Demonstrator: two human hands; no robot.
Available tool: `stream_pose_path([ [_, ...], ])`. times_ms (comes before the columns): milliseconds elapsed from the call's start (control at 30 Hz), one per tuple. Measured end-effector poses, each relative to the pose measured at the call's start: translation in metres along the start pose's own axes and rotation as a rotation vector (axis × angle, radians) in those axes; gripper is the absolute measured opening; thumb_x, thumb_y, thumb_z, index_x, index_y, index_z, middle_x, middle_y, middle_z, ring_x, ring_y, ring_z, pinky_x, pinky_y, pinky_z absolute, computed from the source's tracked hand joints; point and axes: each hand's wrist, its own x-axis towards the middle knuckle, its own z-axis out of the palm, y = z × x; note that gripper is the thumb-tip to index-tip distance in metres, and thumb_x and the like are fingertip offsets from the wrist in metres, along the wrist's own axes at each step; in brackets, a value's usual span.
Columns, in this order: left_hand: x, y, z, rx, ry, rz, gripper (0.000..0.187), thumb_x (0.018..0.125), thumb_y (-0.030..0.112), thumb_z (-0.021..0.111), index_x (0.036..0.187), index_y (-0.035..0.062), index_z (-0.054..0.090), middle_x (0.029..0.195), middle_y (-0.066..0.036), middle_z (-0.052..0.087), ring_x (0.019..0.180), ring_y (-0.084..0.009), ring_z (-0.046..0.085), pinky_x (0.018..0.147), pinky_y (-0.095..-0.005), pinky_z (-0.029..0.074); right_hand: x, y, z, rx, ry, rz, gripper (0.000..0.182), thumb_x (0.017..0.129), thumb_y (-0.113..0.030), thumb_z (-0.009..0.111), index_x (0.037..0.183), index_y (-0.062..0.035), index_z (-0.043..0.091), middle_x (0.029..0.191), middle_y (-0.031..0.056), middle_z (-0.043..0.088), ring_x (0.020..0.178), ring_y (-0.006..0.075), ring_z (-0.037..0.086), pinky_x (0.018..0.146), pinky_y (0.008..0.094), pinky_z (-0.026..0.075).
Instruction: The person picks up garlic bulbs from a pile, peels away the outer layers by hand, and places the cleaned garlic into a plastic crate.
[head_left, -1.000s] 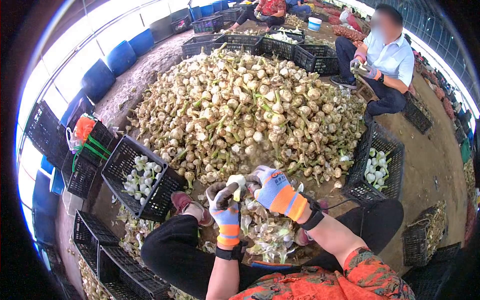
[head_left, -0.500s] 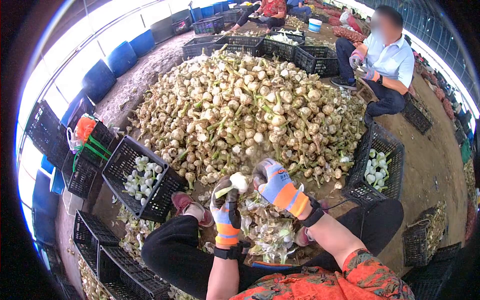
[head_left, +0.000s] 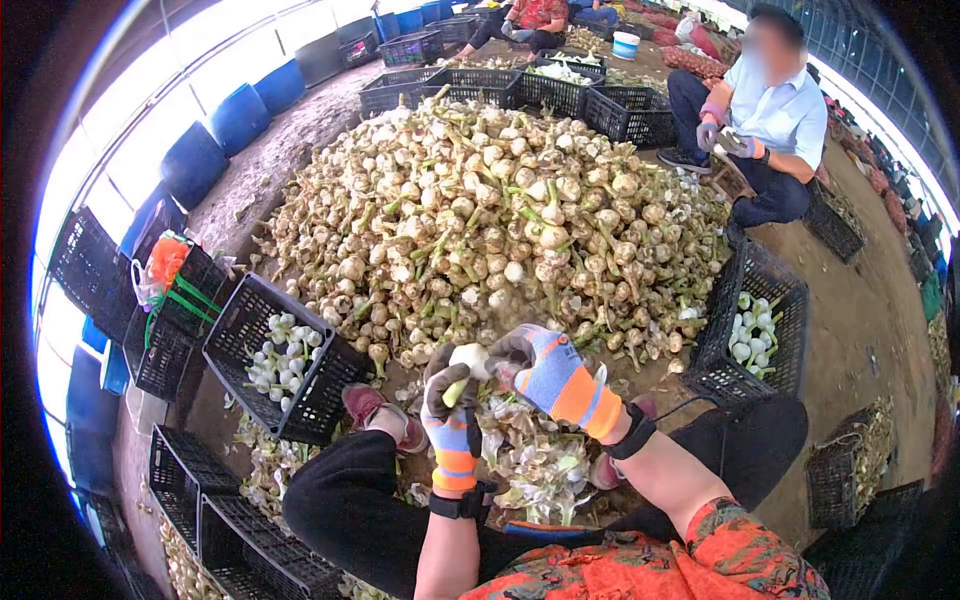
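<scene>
My left hand (head_left: 450,400), in a grey, blue and orange work glove, is closed around a garlic bulb (head_left: 468,361) with its short green-white stem toward me. My right hand (head_left: 545,365), gloved alike, is closed with its fingertips pinching at the bulb's right side. Whether those fingers also hold something small is hidden. Just beyond both hands rises a large heap of untrimmed garlic (head_left: 480,220). Peeled skins and leaf scraps (head_left: 540,460) lie on the ground below my hands, between my legs.
Black crates with cleaned white garlic stand left (head_left: 335,365) and right (head_left: 790,350) of me. Stacked black crates (head_left: 270,560) are at lower left. A co-worker (head_left: 775,130) sits at the heap's right, handling garlic. More crates (head_left: 470,88) line the heap's far side.
My right hand has moved left and closed in on the garlic bulb, its fingers now touching it. The bulb has tipped slightly in my left hand.
</scene>
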Motion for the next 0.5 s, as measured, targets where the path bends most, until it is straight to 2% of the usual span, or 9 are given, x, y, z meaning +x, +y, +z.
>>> stream_pose_path([
  [67, 0.001, 0.003, -0.005, 0.043, -0.026, -0.025, 0.017, 0.083, 0.002, 0.054, 0.098, -0.0035, 0.056, 0.127, -0.015, 0.046, 0.108, -0.0250, 0.051, 0.091, -0.0351, 0.045, 0.004, -0.006, -0.005, 0.052, -0.057, 0.223, 0.022, 0.072, -0.006, 0.067, 0.093, 0.0018, 0.063, 0.081, 0.0074, 0.065, 0.072, 0.0105, 0.058, 0.067, 0.0261, 0.048],
  [100, 0.000, 0.003, -0.007, 0.077, -0.094, 0.014, 0.014, 0.080, 0.000, 0.056, 0.094, -0.0017, 0.058, 0.125, -0.016, 0.046, 0.109, -0.0253, 0.051, 0.092, -0.0347, 0.044, 0.007, 0.000, -0.006, -0.124, -0.068, 0.193, 0.021, 0.072, -0.008, 0.067, 0.090, 0.0023, 0.063, 0.083, 0.0116, 0.066, 0.073, 0.0153, 0.061, 0.067, 0.0283, 0.049],
  [133, 0.000, 0.007, -0.006, 0.109, -0.164, 0.053, 0.012, 0.078, -0.003, 0.058, 0.090, 0.0000, 0.060, 0.122, -0.017, 0.047, 0.110, -0.0255, 0.051, 0.092, -0.0343, 0.043, 0.005, 0.000, -0.006, -0.123, -0.065, 0.194, 0.021, 0.072, -0.008, 0.067, 0.090, 0.0023, 0.063, 0.083, 0.0116, 0.066, 0.073, 0.0153, 0.061, 0.067, 0.0283, 0.049],
  [167, 0.001, 0.009, -0.003, 0.107, -0.167, 0.052, 0.012, 0.078, -0.003, 0.058, 0.090, 0.0000, 0.060, 0.122, -0.017, 0.047, 0.110, -0.0255, 0.051, 0.092, -0.0343, 0.043, 0.003, 0.000, -0.006, -0.203, -0.028, 0.130, 0.022, 0.071, -0.009, 0.067, 0.089, 0.0024, 0.063, 0.083, 0.0134, 0.066, 0.073, 0.0192, 0.062, 0.068, 0.0300, 0.049],
  [200, 0.002, 0.013, 0.001, -0.027, -0.129, -0.106, 0.015, 0.079, 0.001, 0.058, 0.093, 0.0000, 0.059, 0.122, -0.016, 0.047, 0.111, -0.0257, 0.050, 0.092, -0.0345, 0.043, 0.001, 0.000, -0.007, -0.283, 0.009, 0.066, 0.023, 0.071, -0.010, 0.067, 0.089, 0.0026, 0.063, 0.083, 0.0153, 0.065, 0.074, 0.0230, 0.063, 0.068, 0.0316, 0.050],
  [267, 0.004, 0.021, 0.009, -0.291, -0.047, -0.420, 0.022, 0.079, 0.007, 0.057, 0.100, -0.0001, 0.058, 0.120, -0.015, 0.047, 0.112, -0.0260, 0.047, 0.092, -0.0348, 0.043, 0.004, 0.003, -0.010, -0.277, -0.025, 0.084, 0.023, 0.071, -0.011, 0.067, 0.089, 0.0021, 0.063, 0.083, 0.0164, 0.065, 0.075, 0.0258, 0.063, 0.068, 0.0328, 0.049],
  [300, 0.000, 0.016, 0.006, 0.330, -0.257, 0.014, 0.041, 0.077, -0.002, 0.053, 0.117, -0.0007, 0.046, 0.119, -0.014, 0.047, 0.112, -0.0257, 0.048, 0.092, -0.0341, 0.043, 0.005, 0.004, -0.011, -0.269, -0.062, 0.099, 0.023, 0.070, -0.012, 0.066, 0.089, 0.0017, 0.063, 0.083, 0.0175, 0.064, 0.076, 0.0287, 0.063, 0.068, 0.0340, 0.049],
  [433, -0.001, 0.016, 0.006, 0.259, -0.245, -0.031, 0.042, 0.074, -0.006, 0.051, 0.116, -0.0006, 0.047, 0.117, -0.014, 0.048, 0.109, -0.0246, 0.050, 0.091, -0.0326, 0.044, 0.005, -0.005, -0.012, -0.453, -0.055, 0.071, 0.023, 0.069, -0.013, 0.065, 0.087, 0.0012, 0.063, 0.083, 0.0195, 0.063, 0.076, 0.0315, 0.062, 0.069, 0.0364, 0.049],
  [500, -0.002, 0.017, 0.002, 0.189, -0.275, -0.033, 0.024, 0.076, -0.004, 0.052, 0.100, 0.0002, 0.054, 0.123, -0.017, 0.046, 0.109, -0.0255, 0.050, 0.090, -0.0337, 0.044, 0.006, 0.006, -0.015, -0.234, -0.002, 0.108, 0.023, 0.068, -0.015, 0.064, 0.084, 0.0011, 0.062, 0.083, 0.0208, 0.062, 0.078, 0.0352, 0.061, 0.070, 0.0387, 0.049],
])
